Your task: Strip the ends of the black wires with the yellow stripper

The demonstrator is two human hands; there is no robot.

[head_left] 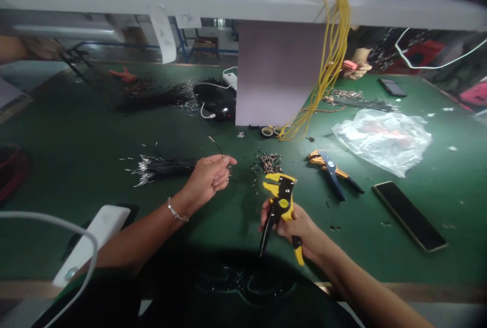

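Observation:
A thin black wire (216, 144) is pinched in my left hand (213, 173), its metal-tipped end sticking up past the fingers. Behind that hand lies a bundle of black wires (167, 167), silvery tips fanned to the left. My right hand (299, 229) is wrapped round a yellow and black wire stripper (282, 201), jaws pointing up and left. The two hands are apart, and the wire does not touch the jaws. Just beyond the stripper sits a small heap of short wire scraps (269, 162) with copper-coloured bits.
Right of the stripper lie an orange and blue wire stripper (330, 172), a phone (410, 215) and a clear plastic bag (384, 138). Yellow wires (335, 39) hang from the white shelf (213, 3). A white power strip (93, 242) is beside my left forearm. Across the table, another person's hand (359, 67) holds a red tool.

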